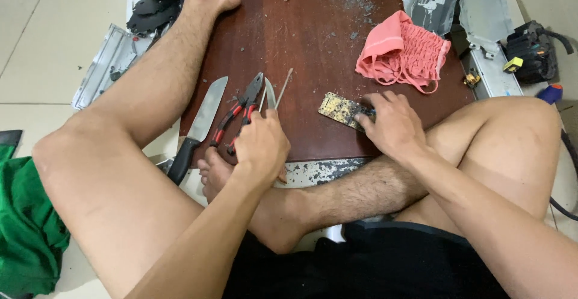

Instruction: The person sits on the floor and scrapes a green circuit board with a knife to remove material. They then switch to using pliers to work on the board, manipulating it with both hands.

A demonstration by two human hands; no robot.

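On the floor, between the seated person's bare legs, lies a dark reddish-brown wooden board point(313, 64), its far part dusted with grey debris. Grey metal panels point(490, 40) flank it on the right, with a black component with cables point(530, 49) beside them, and a green cloth point(24, 233) sits at the left edge of the view. A pink elastic cloth point(402, 52) rests on the board's right part. Near the left edge of the board lies a black-handled kitchen knife point(198, 127), and just beside it red-and-black pliers point(241, 112). The right hand point(391, 124) presses down on one end of a small, worn circuit board point(342, 109), fingers curled over it. The left hand point(262, 145) is closed around a thin tool, apparently tweezers point(270, 94), whose tips stick up past the fingers; a slim metal rod point(284, 87) lies next to them.
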